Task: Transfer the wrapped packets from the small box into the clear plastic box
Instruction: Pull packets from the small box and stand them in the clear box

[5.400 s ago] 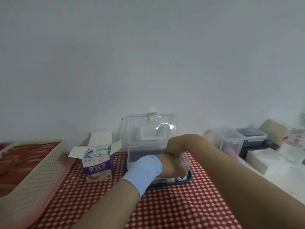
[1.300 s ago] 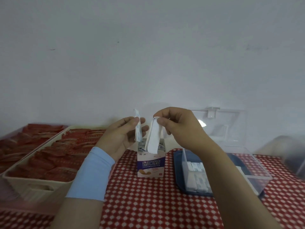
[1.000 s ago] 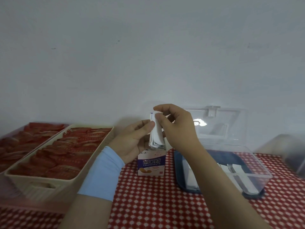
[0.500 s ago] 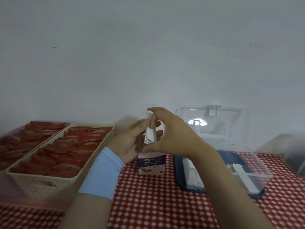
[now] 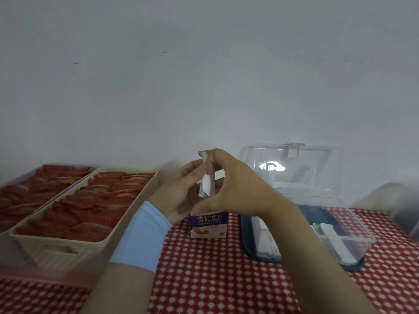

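where the red-and-white checked counter [image 5: 204, 279] lies nearest, two forearms cross it, the left in a light blue wristband [image 5: 140, 236]. beyond, the left hand [image 5: 179, 196] and right hand [image 5: 235, 189] together pinch one upright bundle of white wrapped packets [image 5: 207, 184], just above the small purple-and-white cardboard box [image 5: 208, 225]; a second ago each hand gripped its own packet, apart. rightward, the clear plastic box [image 5: 360, 248] stands open on a dark blue tray [image 5: 247, 241], loose white packets [image 5: 326, 230] inside. a cream slatted basket [image 5: 56, 250] of red sachets sits left.
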Demonstrator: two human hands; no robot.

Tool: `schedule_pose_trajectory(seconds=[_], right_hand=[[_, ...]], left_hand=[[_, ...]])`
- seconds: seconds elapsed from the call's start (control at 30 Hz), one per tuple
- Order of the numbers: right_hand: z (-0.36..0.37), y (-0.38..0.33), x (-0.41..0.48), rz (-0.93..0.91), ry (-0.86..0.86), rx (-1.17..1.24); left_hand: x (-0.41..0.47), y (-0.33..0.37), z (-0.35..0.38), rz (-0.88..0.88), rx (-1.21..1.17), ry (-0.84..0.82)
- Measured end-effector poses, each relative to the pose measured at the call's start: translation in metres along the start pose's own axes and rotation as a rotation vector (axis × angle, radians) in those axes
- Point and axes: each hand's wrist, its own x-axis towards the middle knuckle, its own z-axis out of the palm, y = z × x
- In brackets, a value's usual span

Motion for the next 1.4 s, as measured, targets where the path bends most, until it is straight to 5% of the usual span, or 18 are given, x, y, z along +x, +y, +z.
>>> schedule_pose_trajectory(seconds=[0.13,0.53,0.77,1.03,1.27,1.4], right_hand=[[-0.013,0.003,-0.002,0.074,0.053,0.362],[-0.037,0.006,-0.011,0.22,0.096,0.297],[-0.056,0.009,-0.032,0.313,0.147,0.204],[-0.081,0.008,-0.049,0.4,0.084,0.162],[-0.105,0.034,-0.061,0.498,0.167,-0.064],[-0.097,0.055,-0.06,0.577,0.044,-0.227]], left_hand=[[0.0,0.001,-0.006,-0.002,0.012,-0.034],[-0.001,-0.002,0.004,-0.075,0.215,-0.049],[0.0,0.004,0.02,0.075,1.016,0.093],[-0.001,-0.021,0.059,0.134,0.921,0.192],[0.007,-0.033,0.073,-0.177,1.049,0.09],[0.012,-0.048,0.071,-0.299,0.924,0.136]])
